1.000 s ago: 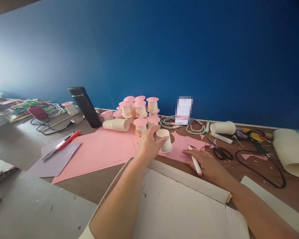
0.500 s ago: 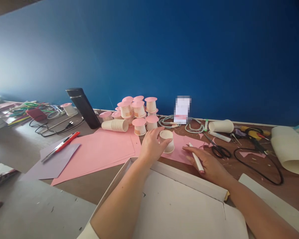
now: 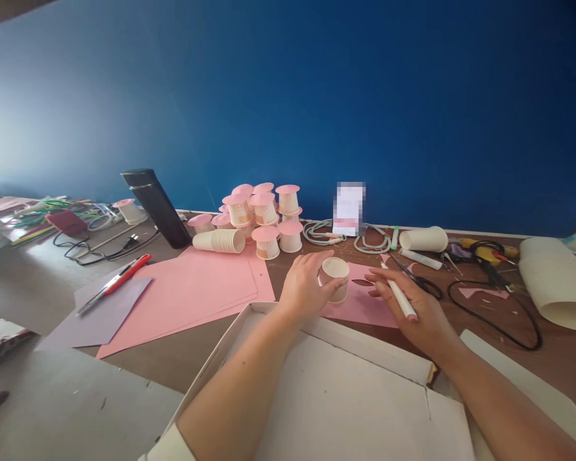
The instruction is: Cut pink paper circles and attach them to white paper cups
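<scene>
My left hand point(image 3: 306, 286) grips a small white paper cup point(image 3: 336, 276) that stands upside down on a cut pink paper piece point(image 3: 365, 307). My right hand point(image 3: 415, 307) lies just right of the cup and holds a white marker with a pink tip point(image 3: 400, 296), its fingers over the pink piece. Behind them stands a cluster of white cups with pink round tops point(image 3: 265, 214), and a stack of white cups point(image 3: 219, 240) lies on its side.
Large pink sheets point(image 3: 192, 288) and a lilac sheet with a red box cutter point(image 3: 120, 280) lie left. A black flask point(image 3: 156, 207), black scissors point(image 3: 420, 282), a black cable point(image 3: 499, 307), a rolled paper point(image 3: 554, 282) and a flat cardboard box point(image 3: 340, 397) surround the hands.
My left hand has slid the cup to the right and nearer to me. My right hand has lifted and moved right with the marker. The view has shifted slightly.
</scene>
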Motion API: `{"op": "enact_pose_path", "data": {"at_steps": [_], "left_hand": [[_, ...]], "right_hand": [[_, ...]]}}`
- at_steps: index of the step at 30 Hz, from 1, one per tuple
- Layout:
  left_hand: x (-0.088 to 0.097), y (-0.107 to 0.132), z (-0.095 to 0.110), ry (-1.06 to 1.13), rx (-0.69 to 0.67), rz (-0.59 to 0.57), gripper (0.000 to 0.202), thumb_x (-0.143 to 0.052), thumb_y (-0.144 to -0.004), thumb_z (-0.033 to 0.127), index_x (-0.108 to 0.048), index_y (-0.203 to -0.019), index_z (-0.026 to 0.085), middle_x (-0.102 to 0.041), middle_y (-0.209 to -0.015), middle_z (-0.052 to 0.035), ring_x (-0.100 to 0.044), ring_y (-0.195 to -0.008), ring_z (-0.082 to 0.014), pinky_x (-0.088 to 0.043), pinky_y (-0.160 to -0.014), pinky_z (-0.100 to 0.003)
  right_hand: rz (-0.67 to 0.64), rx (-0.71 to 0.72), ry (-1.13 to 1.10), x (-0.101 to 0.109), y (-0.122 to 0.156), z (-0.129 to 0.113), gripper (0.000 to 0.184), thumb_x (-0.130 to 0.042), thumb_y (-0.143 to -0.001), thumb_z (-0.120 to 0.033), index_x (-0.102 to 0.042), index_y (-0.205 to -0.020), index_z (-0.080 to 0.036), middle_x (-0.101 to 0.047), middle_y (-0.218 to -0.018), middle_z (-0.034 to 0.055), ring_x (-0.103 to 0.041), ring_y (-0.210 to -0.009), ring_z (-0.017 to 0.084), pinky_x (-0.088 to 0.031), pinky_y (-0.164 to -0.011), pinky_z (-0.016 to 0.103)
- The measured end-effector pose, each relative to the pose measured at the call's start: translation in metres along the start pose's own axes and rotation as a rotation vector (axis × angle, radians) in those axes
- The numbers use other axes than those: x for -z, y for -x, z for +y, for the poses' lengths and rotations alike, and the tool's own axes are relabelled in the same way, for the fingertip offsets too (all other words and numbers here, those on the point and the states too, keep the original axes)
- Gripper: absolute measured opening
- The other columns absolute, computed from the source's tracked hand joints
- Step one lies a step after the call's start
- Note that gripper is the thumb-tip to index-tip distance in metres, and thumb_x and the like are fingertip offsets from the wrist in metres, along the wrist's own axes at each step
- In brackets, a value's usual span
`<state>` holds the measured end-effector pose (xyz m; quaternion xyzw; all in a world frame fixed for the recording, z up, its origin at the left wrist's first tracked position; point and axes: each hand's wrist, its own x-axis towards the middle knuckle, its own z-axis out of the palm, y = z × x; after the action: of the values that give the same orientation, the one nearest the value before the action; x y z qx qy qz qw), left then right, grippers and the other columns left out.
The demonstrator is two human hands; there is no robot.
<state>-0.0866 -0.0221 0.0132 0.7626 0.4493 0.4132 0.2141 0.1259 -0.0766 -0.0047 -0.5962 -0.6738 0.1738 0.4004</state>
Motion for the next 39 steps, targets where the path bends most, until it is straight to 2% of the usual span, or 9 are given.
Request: {"op": "enact_pose_path", "data": {"at_steps": [4, 8, 9, 11, 14, 20, 30, 39], "left_hand": [[-0.0012, 0.0017, 0.0033, -0.019, -0.018, -0.049, 0.051, -0.070, -0.079, 0.040, -0.059, -0.125, 0.022, -0.066, -0.119, -0.0079, -0.055, -0.114, -0.0253, -0.046, -0.096, -0.040], [-0.0026, 0.0027, 0.0040, -0.028, -0.031, -0.061, 0.052, -0.070, -0.079, 0.041, -0.058, -0.125, 0.021, -0.066, -0.118, -0.0080, -0.055, -0.112, -0.0254, -0.046, -0.095, -0.040], [-0.0029, 0.0029, 0.0037, -0.025, -0.029, -0.064, 0.052, -0.070, -0.080, 0.041, -0.058, -0.126, 0.021, -0.066, -0.119, -0.0079, -0.056, -0.112, -0.0253, -0.046, -0.095, -0.040], [-0.0032, 0.0033, 0.0030, -0.015, -0.023, -0.071, 0.052, -0.070, -0.080, 0.042, -0.058, -0.126, 0.022, -0.065, -0.121, -0.0076, -0.055, -0.113, -0.0252, -0.046, -0.096, -0.040], [-0.0033, 0.0038, 0.0022, -0.004, -0.025, -0.085, 0.052, -0.069, -0.080, 0.043, -0.058, -0.126, 0.022, -0.064, -0.123, -0.0073, -0.054, -0.114, -0.0249, -0.047, -0.096, -0.040], [-0.0033, 0.0037, 0.0027, -0.004, -0.006, -0.101, 0.053, -0.070, -0.080, 0.043, -0.058, -0.127, 0.023, -0.064, -0.123, -0.0078, -0.054, -0.114, -0.0250, -0.048, -0.095, -0.040], [-0.0011, 0.0044, 0.0041, -0.009, 0.015, -0.111, 0.051, -0.069, -0.080, 0.043, -0.059, -0.126, 0.024, -0.064, -0.123, -0.0074, -0.055, -0.114, -0.0248, -0.049, -0.094, -0.039], [0.0017, 0.0051, 0.0062, -0.010, 0.015, -0.117, 0.051, -0.070, -0.079, 0.042, -0.059, -0.126, 0.025, -0.065, -0.123, -0.0070, -0.055, -0.113, -0.0245, -0.049, -0.093, -0.038]], "right_hand": [[0.125, -0.084, 0.060, 0.0057, 0.0001, -0.0010, 0.037, -0.048, -0.094, -0.048, -0.060, -0.123, -0.028, -0.076, -0.091, 0.0051, -0.073, -0.087, 0.023, -0.055, -0.081, 0.035], [0.138, -0.118, 0.051, 0.0062, 0.0013, 0.0001, 0.044, -0.046, -0.094, -0.051, -0.058, -0.130, -0.028, -0.075, -0.090, 0.0047, -0.072, -0.075, 0.022, -0.057, -0.074, 0.036], [0.150, -0.125, 0.064, 0.0058, 0.0014, 0.0007, 0.045, -0.047, -0.094, -0.052, -0.058, -0.131, -0.029, -0.075, -0.093, 0.0051, -0.072, -0.079, 0.023, -0.057, -0.075, 0.037], [0.185, -0.119, 0.097, 0.0049, 0.0010, 0.0019, 0.044, -0.048, -0.093, -0.053, -0.060, -0.129, -0.030, -0.074, -0.109, 0.0063, -0.070, -0.098, 0.026, -0.055, -0.084, 0.040], [0.221, -0.097, 0.104, 0.0042, -0.0002, 0.0028, 0.041, -0.049, -0.092, -0.053, -0.063, -0.125, -0.031, -0.064, -0.132, 0.0042, -0.057, -0.123, 0.028, -0.047, -0.101, 0.042], [0.211, -0.097, 0.136, 0.0051, 0.0005, 0.0005, 0.039, -0.050, -0.092, -0.053, -0.067, -0.118, -0.029, -0.070, -0.122, 0.0049, -0.061, -0.117, 0.028, -0.050, -0.097, 0.040], [0.187, -0.070, 0.147, 0.0055, 0.0025, 0.0013, 0.039, -0.049, -0.092, -0.053, -0.068, -0.117, -0.030, -0.070, -0.120, 0.0047, -0.061, -0.117, 0.028, -0.050, -0.096, 0.040], [0.152, -0.109, 0.125, 0.0070, 0.0041, -0.0022, 0.039, -0.049, -0.091, -0.056, -0.068, -0.115, -0.031, -0.072, -0.111, 0.0040, -0.065, -0.106, 0.028, -0.050, -0.093, 0.041]]}}
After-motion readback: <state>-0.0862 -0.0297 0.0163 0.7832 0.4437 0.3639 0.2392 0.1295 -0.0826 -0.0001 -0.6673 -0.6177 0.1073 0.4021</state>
